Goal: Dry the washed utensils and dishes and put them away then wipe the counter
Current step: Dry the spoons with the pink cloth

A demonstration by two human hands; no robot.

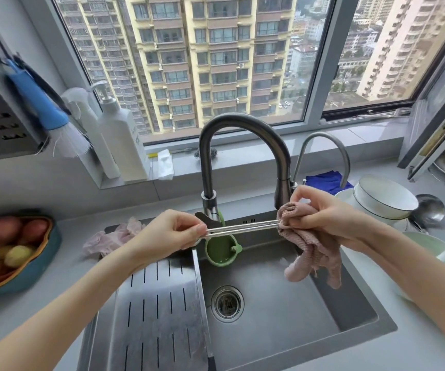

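Observation:
Over the steel sink (355,325) I hold a pair of metal chopsticks (242,227) level. My left hand (173,231) pinches their left end. My right hand (323,214) wraps a pink cloth (309,250) around their right end, and the rest of the cloth hangs down over the basin. On the counter to the right stand white bowls (384,195), a metal ladle (430,208) and a pale green plate (440,253), partly hidden by my right forearm.
A dark tall faucet (242,124) and a thinner tap (323,145) rise behind the sink. A slotted drain tray (157,311) covers its left part, with a green strainer (221,253) beside it. A fruit bowl (15,253), pink gloves (111,238), bottles (122,140) and a blue cloth (323,180) sit around.

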